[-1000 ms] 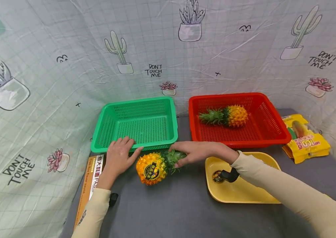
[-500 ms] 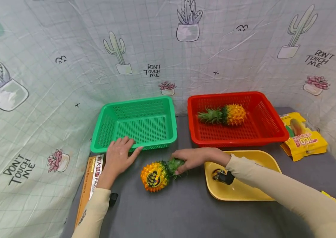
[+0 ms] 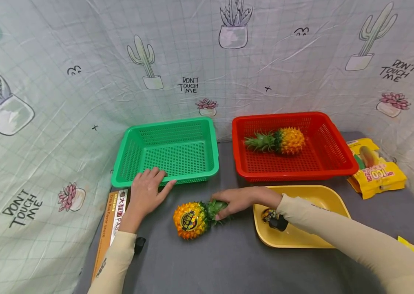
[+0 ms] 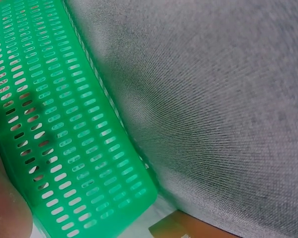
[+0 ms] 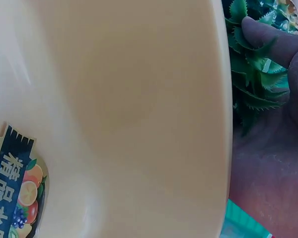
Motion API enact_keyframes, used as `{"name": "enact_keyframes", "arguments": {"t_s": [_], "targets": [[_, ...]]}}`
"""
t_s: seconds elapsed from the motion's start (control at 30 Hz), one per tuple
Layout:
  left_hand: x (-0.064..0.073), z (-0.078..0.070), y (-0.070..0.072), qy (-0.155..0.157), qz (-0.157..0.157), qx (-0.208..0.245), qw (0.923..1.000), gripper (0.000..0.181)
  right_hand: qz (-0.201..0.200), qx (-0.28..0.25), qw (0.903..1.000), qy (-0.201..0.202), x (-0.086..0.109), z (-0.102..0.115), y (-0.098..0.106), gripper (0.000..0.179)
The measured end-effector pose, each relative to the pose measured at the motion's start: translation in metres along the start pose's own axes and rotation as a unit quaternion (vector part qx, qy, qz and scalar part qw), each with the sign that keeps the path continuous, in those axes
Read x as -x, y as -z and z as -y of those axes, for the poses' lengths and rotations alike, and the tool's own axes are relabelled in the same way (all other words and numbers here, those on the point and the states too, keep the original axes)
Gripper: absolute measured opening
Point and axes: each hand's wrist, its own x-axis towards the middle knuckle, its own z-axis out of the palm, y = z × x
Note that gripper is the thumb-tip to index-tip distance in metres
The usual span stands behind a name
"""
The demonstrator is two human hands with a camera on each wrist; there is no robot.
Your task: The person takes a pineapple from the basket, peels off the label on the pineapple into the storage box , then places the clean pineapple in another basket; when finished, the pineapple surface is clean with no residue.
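Note:
My right hand (image 3: 237, 201) grips a small pineapple (image 3: 189, 220) by its leafy green crown (image 3: 214, 210), thumb on the near side. The orange body points left, close over the grey table, with a round black and gold label facing up. In the right wrist view the thumb (image 5: 273, 39) presses on the spiky leaves (image 5: 258, 84). My left hand (image 3: 148, 191) rests on the near rim of the green basket (image 3: 212, 167), its fingers reaching over the rim and its thumb stretched to the right. The basket's slotted wall (image 4: 74, 114) fills the left part of the left wrist view.
Another pineapple (image 3: 291, 141) lies in the red basket (image 3: 241, 165). A yellow tray (image 3: 302, 241) under the right forearm holds a black fruit label (image 5: 20, 193). Yellow snack bags (image 3: 379, 175) lie at the right; a pasta box (image 3: 107, 228) is beside the left forearm.
My right hand has drawn the pineapple a little nearer and to the right, away from the green basket. The left hand has stayed on the basket rim.

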Motion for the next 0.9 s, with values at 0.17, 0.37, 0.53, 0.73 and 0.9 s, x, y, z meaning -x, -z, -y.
{"name": "enact_keyframes", "arguments": {"t_s": [0.17, 0.37, 0.53, 0.73, 0.9], "targets": [[-0.002, 0.0, 0.001, -0.005, -0.006, 0.003, 1.0, 0.049, 0.002, -0.014, 0.9998, -0.015, -0.002, -0.01, -0.003, 0.074], [-0.005, 0.0, 0.004, 0.004, 0.0, 0.012, 0.9999, 0.043, 0.002, -0.029, 0.9995, -0.008, -0.02, -0.053, -0.015, 0.078], [-0.006, -0.002, 0.009, 0.015, 0.017, 0.026, 0.9994, 0.044, 0.003, -0.024, 0.9997, -0.005, -0.02, -0.052, -0.014, 0.078], [0.001, -0.006, 0.015, 0.02, 0.011, 0.072, 0.9972, 0.053, 0.013, -0.036, 0.9991, -0.019, 0.003, 0.007, 0.004, 0.077], [0.007, -0.011, 0.022, 0.009, 0.007, 0.085, 0.9963, 0.062, 0.017, -0.038, 0.9987, -0.031, 0.01, 0.023, 0.01, 0.08]]}}
